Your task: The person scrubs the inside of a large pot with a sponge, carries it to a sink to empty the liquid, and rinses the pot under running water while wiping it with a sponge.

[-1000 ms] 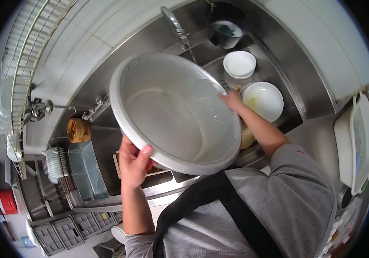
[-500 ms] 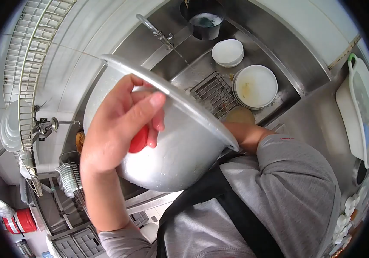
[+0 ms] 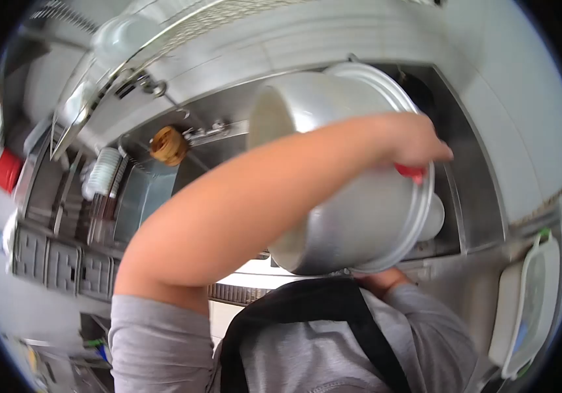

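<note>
A large silvery metal pot [image 3: 366, 209] is tipped on its side over the sink, its rim to the right and its base to the left. Stretched across it, my left arm ends in my left hand [image 3: 415, 139], closed around a small red object [image 3: 410, 172] at the outer wall near the rim. Most of that red object is covered by the fingers, so its kind is unclear. My right hand [image 3: 379, 278] is at the lower edge of the rim, its fingers hidden by the pot. A white bowl [image 3: 433, 218] shows partly behind the rim.
A second sink basin [image 3: 146, 196] lies to the left, near a rack of stacked plates [image 3: 105, 171] and a brown round container [image 3: 168, 145]. Overhead hangs a wire shelf [image 3: 182, 33]. A white plastic tub [image 3: 523, 308] stands at the right.
The pot has swung right and tipped further onto its side, covering most of the dishes. My left hand has moved right across its outside with the red object. The view has turned left.
</note>
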Motion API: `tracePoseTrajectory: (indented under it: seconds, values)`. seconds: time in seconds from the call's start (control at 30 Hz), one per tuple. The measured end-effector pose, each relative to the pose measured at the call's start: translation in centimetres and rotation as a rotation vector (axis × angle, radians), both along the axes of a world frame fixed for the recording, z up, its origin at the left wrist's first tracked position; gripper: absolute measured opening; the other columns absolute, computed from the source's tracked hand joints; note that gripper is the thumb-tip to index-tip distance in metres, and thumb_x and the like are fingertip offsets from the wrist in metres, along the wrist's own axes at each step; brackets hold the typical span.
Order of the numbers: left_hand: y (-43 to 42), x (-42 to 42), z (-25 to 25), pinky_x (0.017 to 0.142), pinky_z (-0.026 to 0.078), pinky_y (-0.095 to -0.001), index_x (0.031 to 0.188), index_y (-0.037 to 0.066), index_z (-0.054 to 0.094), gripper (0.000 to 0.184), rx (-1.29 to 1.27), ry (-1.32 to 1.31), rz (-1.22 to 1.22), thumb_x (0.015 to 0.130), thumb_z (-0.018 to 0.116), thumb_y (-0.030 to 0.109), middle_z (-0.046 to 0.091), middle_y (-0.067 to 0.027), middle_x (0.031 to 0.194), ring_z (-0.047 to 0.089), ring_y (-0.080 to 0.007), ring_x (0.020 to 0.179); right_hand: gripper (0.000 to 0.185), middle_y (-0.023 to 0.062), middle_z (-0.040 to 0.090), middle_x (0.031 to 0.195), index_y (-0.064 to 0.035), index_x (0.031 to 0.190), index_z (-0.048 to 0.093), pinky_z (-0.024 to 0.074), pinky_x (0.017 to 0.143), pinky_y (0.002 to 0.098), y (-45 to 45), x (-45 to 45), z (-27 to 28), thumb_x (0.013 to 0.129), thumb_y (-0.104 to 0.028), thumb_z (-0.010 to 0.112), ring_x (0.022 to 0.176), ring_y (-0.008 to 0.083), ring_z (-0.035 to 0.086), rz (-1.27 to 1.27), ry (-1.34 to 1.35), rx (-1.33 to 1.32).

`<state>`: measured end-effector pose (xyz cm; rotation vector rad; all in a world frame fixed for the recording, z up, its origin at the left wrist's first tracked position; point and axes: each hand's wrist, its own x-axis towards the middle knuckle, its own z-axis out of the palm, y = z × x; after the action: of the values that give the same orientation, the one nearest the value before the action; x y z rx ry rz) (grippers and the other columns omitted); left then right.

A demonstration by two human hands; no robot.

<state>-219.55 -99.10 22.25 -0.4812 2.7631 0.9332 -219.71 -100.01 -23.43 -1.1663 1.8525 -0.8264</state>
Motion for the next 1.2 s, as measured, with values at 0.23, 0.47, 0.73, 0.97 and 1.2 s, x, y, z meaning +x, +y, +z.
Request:
tracePoseTrajectory:
  seconds: [0.23, 0.47, 0.73, 0.97, 1.2]
  values:
    - [2.3, -4.2, -4.1, 0.073, 0.049, -0.0371, 0.062, 0.003, 0.068, 0.049, -0.133, 0.098, -0.174, 0.086, 0.044, 0.038, 0.066, -0.0083, 0.063, 0.063, -0.024, 0.068, 0.042, 0.0232, 0.06, 0.106, 0.0025, 0.11, 0.057, 0.0481, 0.083, 0.0434, 1.0, 0.1, -0.4, 0.088, -0.033, 0.054, 0.096, 0.0361, 0.059, -0.197, -0.251, -0.054]
    - [4.0, -0.9, -4.4, 0.074, 0.05, -0.0389, 0.063, -0.001, 0.067, 0.047, -0.102, 0.107, -0.141, 0.085, 0.045, 0.034, 0.067, -0.0115, 0.071, 0.064, -0.0279, 0.076, 0.039, 0.0219, 0.059, 0.107, 0.0016, 0.112, 0.055, 0.0484, 0.083, 0.0439, 0.6, -0.1, 0.0, 0.089, -0.03, 0.054, 0.096, 0.0349, 0.059, -0.37, -0.502, -0.139]
    - [4.0, 14.2, -2.4, 0.071, 0.049, -0.043, 0.126, -0.018, 0.025, 0.075, -0.127, 0.432, 0.182, 0.08, 0.064, 0.026, 0.061, -0.0268, 0.08, 0.062, -0.0394, 0.081, 0.036, 0.0205, 0.059, 0.11, 0.0006, 0.115, 0.054, 0.0488, 0.083, 0.0445, -1.9, 1.3, 2.8, 0.09, -0.026, 0.054, 0.097, 0.0335, 0.059, -0.489, -0.697, -0.276]
    - [0.5, 37.3, -1.6, 0.066, 0.048, -0.0453, 0.119, -0.006, 0.038, 0.058, -0.455, 0.519, 0.626, 0.08, 0.066, 0.028, 0.061, -0.0217, 0.078, 0.061, -0.0393, 0.077, 0.035, 0.0192, 0.059, 0.111, -0.0003, 0.117, 0.052, 0.0492, 0.082, 0.045, -5.1, 7.4, 9.6, 0.091, -0.023, 0.054, 0.097, 0.0323, 0.059, -0.444, -0.912, -0.444]
    - [1.9, 58.3, -4.3, 0.061, 0.05, -0.031, 0.107, 0.0, 0.047, 0.04, -0.5, 0.414, 1.268, 0.08, 0.07, 0.019, 0.063, -0.0111, 0.081, 0.061, -0.0169, 0.069, 0.036, 0.013, 0.058, 0.113, 0.0016, 0.12, 0.049, 0.0492, 0.087, 0.0389, -7.0, 18.9, 20.1, 0.093, -0.021, 0.053, 0.102, 0.0269, 0.057, -0.22, -1.225, -0.591]
